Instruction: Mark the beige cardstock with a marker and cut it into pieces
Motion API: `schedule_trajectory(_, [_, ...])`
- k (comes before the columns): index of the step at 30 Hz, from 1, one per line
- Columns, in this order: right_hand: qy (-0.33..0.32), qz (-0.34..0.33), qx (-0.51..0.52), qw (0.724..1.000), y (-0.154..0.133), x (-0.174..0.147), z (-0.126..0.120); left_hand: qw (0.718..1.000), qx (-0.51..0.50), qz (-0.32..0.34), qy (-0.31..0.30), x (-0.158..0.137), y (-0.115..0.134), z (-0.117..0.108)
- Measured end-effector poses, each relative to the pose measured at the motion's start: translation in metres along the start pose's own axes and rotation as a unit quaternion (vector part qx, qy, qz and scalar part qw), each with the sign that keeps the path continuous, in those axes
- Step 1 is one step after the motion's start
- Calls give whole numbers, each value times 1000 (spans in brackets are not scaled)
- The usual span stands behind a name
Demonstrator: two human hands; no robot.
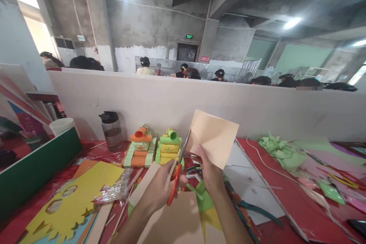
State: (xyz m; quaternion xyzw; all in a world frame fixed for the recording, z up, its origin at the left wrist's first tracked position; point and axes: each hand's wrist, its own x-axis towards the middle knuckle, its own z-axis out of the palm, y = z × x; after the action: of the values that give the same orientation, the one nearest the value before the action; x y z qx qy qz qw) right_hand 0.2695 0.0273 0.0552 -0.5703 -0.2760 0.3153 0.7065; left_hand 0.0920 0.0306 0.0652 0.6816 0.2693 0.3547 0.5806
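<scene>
My left hand (160, 188) is closed around scissors (177, 180) with orange handles, their blades pointing up. The blades meet the left edge of a peach-coloured paper sheet (214, 135). My right hand (211, 173) grips that sheet near its lower edge, thumb on the near face. A narrow peach strip (170, 171) shows by my left fingers; whether they hold it too is unclear. More peach paper (174, 221) lies below my hands. Behind them stand two paper tank-like models, one orange and pale green (139, 148), one green and yellow (169, 148).
Cut yellow card (94, 187) and a clear plastic packet (116, 190) lie left. A water bottle (112, 131) stands by the white partition (160, 99). Teal-handled pliers (259, 210), white sheets (243, 175), crumpled green paper (281, 150) and more scissors (340, 173) lie right. People sit beyond.
</scene>
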Motion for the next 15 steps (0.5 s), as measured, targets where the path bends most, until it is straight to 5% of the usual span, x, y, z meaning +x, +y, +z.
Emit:
schedule_trajectory(3, [-2, 67, -20, 998, 0, 0, 0, 1000, 5, -6, 11, -1, -4, 2])
schedule_trajectory(10, [10, 54, 43, 998, 1, 2, 5, 998, 14, -28, 60, -2, -16, 10])
schedule_trajectory(15, [8, 101, 42, 994, -6, -1, 5, 998, 13, -14, 53, 0, -17, 10])
